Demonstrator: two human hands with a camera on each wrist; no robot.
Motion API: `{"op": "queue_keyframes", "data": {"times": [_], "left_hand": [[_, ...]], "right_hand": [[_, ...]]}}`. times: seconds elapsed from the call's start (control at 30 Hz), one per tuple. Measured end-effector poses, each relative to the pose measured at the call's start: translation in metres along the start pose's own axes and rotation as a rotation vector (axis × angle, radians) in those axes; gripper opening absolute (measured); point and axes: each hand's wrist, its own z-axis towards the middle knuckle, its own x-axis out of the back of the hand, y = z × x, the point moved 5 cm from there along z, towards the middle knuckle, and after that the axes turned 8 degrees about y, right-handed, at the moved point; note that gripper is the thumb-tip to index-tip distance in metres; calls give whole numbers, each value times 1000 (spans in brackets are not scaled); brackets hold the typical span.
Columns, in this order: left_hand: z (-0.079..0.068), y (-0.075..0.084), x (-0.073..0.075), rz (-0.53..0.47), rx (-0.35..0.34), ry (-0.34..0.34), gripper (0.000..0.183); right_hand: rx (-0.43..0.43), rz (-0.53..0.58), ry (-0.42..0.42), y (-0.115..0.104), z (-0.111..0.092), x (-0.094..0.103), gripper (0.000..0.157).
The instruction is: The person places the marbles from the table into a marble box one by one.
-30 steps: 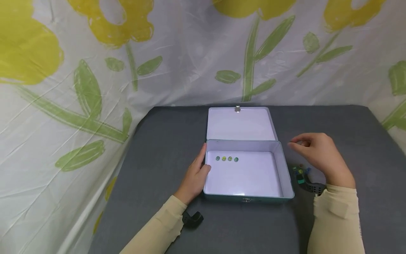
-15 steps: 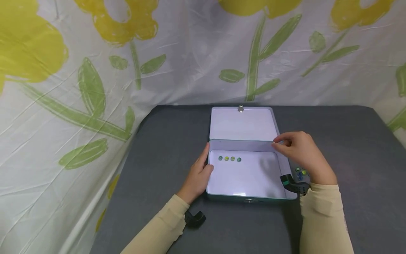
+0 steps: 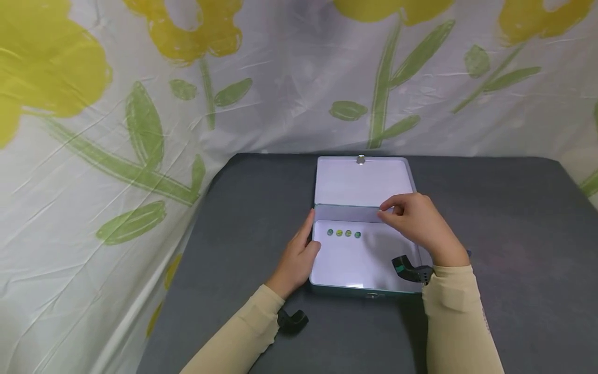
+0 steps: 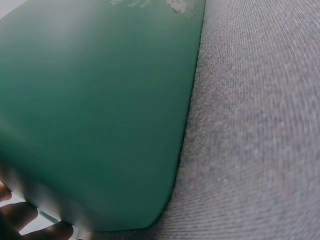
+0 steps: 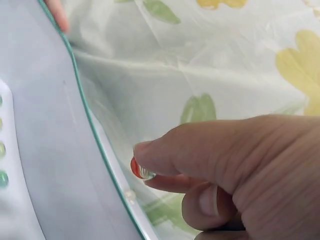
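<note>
A green metal box (image 3: 343, 254) with a white inside lies with its lid (image 3: 362, 182) folded back. My left hand (image 3: 295, 259) holds its left wall, fingers along the outside and thumb over the rim; fingertips (image 4: 55, 231) show at the box edge in the left wrist view. Between thumb and finger, my right hand (image 3: 422, 223) pinches a glass marble (image 5: 142, 169), clear with red, above the box's back right part. Inside, several green and yellowish glass marbles (image 3: 348, 233) form a row near the back left. The right wrist view shows part of that row.
The box stands on a dark grey cloth-covered table (image 3: 261, 208). Behind the table hangs a white curtain (image 3: 289, 104) with printed yellow flowers. A small blue piece (image 3: 469, 253) shows beside my right wrist, right of the box.
My right hand has moved left from beyond the box's right side to over its inside, the marble pinched. My left hand stays at the wall. The loose pieces on the right are now mostly hidden.
</note>
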Motion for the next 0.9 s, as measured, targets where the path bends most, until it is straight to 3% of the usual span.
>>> {"op": "queue_keyframes", "data": {"times": [0.6, 0.9], "left_hand": [[1, 1, -10, 34, 9, -22, 70], [2, -4, -7, 25, 21, -14, 71]], "right_hand": [[83, 60, -93, -29, 15, -47, 19], [119, 59, -174, -34, 20, -73, 17]]}}
